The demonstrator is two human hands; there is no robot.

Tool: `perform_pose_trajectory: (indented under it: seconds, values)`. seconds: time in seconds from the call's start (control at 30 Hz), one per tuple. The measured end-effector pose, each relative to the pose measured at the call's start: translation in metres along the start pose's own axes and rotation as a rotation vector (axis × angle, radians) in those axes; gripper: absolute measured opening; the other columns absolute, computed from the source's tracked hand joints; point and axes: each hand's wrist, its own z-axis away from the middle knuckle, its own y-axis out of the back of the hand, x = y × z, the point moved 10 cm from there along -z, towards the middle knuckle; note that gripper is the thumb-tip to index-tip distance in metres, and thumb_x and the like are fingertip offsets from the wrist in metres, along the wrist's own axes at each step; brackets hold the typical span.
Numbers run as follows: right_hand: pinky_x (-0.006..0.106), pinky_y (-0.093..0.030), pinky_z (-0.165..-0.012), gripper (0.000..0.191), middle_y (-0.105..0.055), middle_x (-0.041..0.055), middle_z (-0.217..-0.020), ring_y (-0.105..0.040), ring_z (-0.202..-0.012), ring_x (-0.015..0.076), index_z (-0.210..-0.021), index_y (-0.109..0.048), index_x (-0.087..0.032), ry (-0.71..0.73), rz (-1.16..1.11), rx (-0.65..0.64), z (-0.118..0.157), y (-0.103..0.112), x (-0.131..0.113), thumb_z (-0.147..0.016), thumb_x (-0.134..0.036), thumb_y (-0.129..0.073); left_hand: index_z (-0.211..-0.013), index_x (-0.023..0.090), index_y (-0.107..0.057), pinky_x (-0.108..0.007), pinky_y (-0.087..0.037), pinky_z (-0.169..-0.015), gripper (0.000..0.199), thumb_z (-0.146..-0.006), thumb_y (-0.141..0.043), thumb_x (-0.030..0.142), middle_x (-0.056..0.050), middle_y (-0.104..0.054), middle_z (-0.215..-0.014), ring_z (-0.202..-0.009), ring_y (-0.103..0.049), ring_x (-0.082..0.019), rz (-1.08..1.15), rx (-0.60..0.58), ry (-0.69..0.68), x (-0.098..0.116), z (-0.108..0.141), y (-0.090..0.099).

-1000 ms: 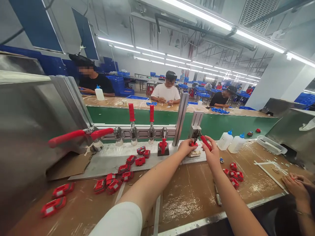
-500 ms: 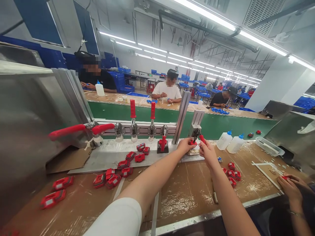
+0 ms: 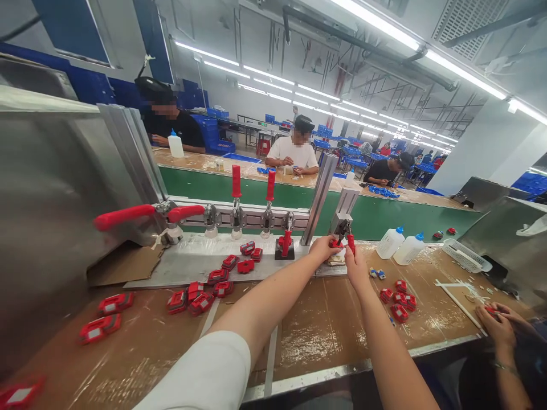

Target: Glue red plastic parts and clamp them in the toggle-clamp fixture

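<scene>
Both of my arms reach forward to a toggle clamp [image 3: 343, 227] on a short metal post. My left hand [image 3: 320, 249] pinches a small red plastic part [image 3: 336, 244] on the block beneath the clamp; my fingers partly hide it. On the clamp's other side, my right hand [image 3: 355, 265] is closed on the lower end of the red clamp handle [image 3: 351, 244], which points upward. To the left, another toggle clamp [image 3: 286, 242] has its handle down over a red part on a black base. Several red plastic housings [image 3: 218, 276] lie left of my arms.
More red housings [image 3: 400, 299] and small blue-and-yellow pieces [image 3: 376, 274] lie right of my right forearm. Two white bottles [image 3: 390, 244] with blue caps stand behind them, beside a clear basket [image 3: 466, 255]. At far right, a co-worker's hands [image 3: 496, 322] hold a red part. Other people sit opposite.
The red clamp handle has swung from slanting to more upright, and my right hand has dropped slightly lower on it. My left hand stays at the red part. The view has shifted slightly.
</scene>
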Motion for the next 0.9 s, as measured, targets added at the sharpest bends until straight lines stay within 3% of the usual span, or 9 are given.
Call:
perform_pose_trajectory:
  seconds: [0.07,0.2,0.37,0.47,0.57,0.7,0.77,0.83,0.9]
  values:
    - [0.033,-0.041,-0.07,0.045,-0.063,0.0082,-0.091,-0.058,-0.083,0.0243,-0.1,-0.055,-0.022,0.037,0.198,0.126,0.003,0.008,0.001,-0.098,-0.062,-0.034,-0.12,0.019,-0.073,-0.031,-0.053,-0.089,0.046,-0.078,-0.083,0.033,-0.008,-0.078,-0.11,-0.102,-0.071,-0.025,-0.03,-0.032,-0.025,0.006,0.005,0.002]
    - [0.036,-0.038,-0.072,0.048,-0.064,0.0123,-0.092,-0.058,-0.084,0.0285,-0.098,-0.054,-0.021,0.025,0.271,0.185,0.008,0.004,0.009,-0.099,-0.062,-0.029,-0.134,0.019,-0.067,-0.03,-0.049,-0.099,0.056,-0.081,-0.08,0.036,-0.01,-0.071,-0.132,-0.12,-0.066,-0.026,-0.093,-0.099,-0.12,0.021,0.032,0.026]
    - [0.039,-0.039,-0.076,0.049,-0.064,0.0147,-0.091,-0.058,-0.085,0.0298,-0.095,-0.053,-0.021,0.036,0.306,0.235,0.006,-0.009,0.019,-0.098,-0.062,-0.026,-0.125,0.027,-0.073,-0.026,-0.051,-0.092,0.042,-0.088,-0.07,0.045,-0.004,-0.078,-0.113,-0.103,-0.072,-0.021,-0.237,-0.269,-0.287,0.028,0.109,0.078]
    - [0.042,-0.041,-0.08,0.052,-0.065,0.0172,-0.091,-0.058,-0.087,0.031,-0.093,-0.055,-0.02,0.038,0.33,0.269,0.001,-0.013,0.024,-0.098,-0.063,-0.025,-0.117,0.027,-0.076,-0.028,-0.05,-0.092,0.033,-0.09,-0.066,0.044,-0.005,-0.079,-0.108,-0.101,-0.072,-0.023,-0.384,-0.222,-0.271,0.006,0.151,0.119]
    - [0.047,-0.041,-0.086,0.055,-0.065,0.0194,-0.093,-0.058,-0.093,0.0336,-0.096,-0.058,-0.017,0.025,0.352,0.314,0.004,-0.012,0.023,-0.098,-0.062,-0.027,-0.111,0.026,-0.077,-0.032,-0.05,-0.092,0.029,-0.089,-0.064,0.041,-0.005,-0.079,-0.105,-0.099,-0.071,-0.025,-0.368,-0.192,-0.186,-0.029,0.177,0.145]
    - [0.05,-0.038,-0.097,0.053,-0.06,0.0239,-0.126,-0.051,-0.119,0.0364,-0.122,-0.057,-0.014,0.063,0.22,0.534,0.035,-0.01,0.003,-0.098,-0.057,-0.037,-0.108,0.023,-0.069,-0.037,-0.047,-0.102,0.033,-0.077,-0.072,0.032,-0.007,-0.073,-0.119,-0.109,-0.067,-0.025,0.155,-0.052,0.052,-0.069,0.174,0.163]
    - [0.048,-0.039,-0.1,0.048,-0.059,0.0209,-0.132,-0.05,-0.124,0.0341,-0.125,-0.057,-0.017,0.05,-0.075,0.525,0.045,-0.032,-0.002,-0.095,-0.053,-0.045,-0.107,0.022,-0.062,-0.039,-0.044,-0.107,0.039,-0.07,-0.072,0.025,-0.009,-0.069,-0.123,-0.117,-0.063,-0.025,0.413,0.021,0.157,-0.08,0.162,0.16]
    - [0.043,-0.044,-0.095,0.04,-0.067,0.0149,-0.115,-0.058,-0.112,0.0306,-0.112,-0.063,-0.019,-0.019,-0.383,0.3,0.039,-0.082,-0.006,-0.088,-0.05,-0.053,-0.104,0.022,-0.055,-0.04,-0.045,-0.106,0.038,-0.068,-0.068,0.022,-0.008,-0.07,-0.117,-0.118,-0.064,-0.024,0.527,0.02,0.203,-0.079,0.15,0.151]
    - [0.038,-0.05,-0.08,0.032,-0.07,0.0086,-0.087,-0.064,-0.088,0.0263,-0.094,-0.065,-0.02,-0.106,-0.563,0.068,0.028,-0.135,-0.014,-0.079,-0.047,-0.056,-0.101,0.023,-0.051,-0.04,-0.049,-0.102,0.034,-0.069,-0.062,0.024,-0.005,-0.072,-0.105,-0.109,-0.069,-0.023,0.578,-0.009,0.224,-0.071,0.144,0.144]
